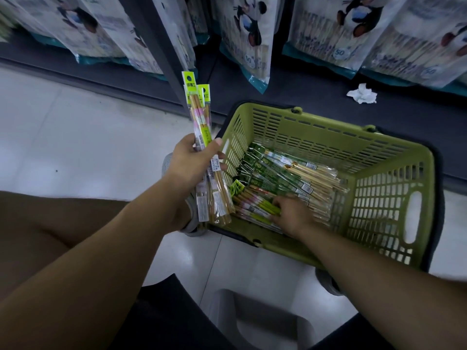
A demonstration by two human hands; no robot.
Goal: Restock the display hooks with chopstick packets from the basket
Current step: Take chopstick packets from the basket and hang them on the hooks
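Left hand [192,162] grips clear chopstick packets [199,122] with neon-yellow headers.
Right hand [294,214] among more in the green basket [316,123]; grip blurred, cannot tell.

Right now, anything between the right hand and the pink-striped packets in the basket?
Nothing visible. The right hand touches the pink-striped packets at the near side of the basket; the green packets lie farther in, beside them.

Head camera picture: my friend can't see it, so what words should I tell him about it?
A person's left hand grips a few chopstick packets upright beside a green basket. Their right hand reaches among more packets lying in it; blur hides whether it grips one. Panda-printed bags line the display behind.
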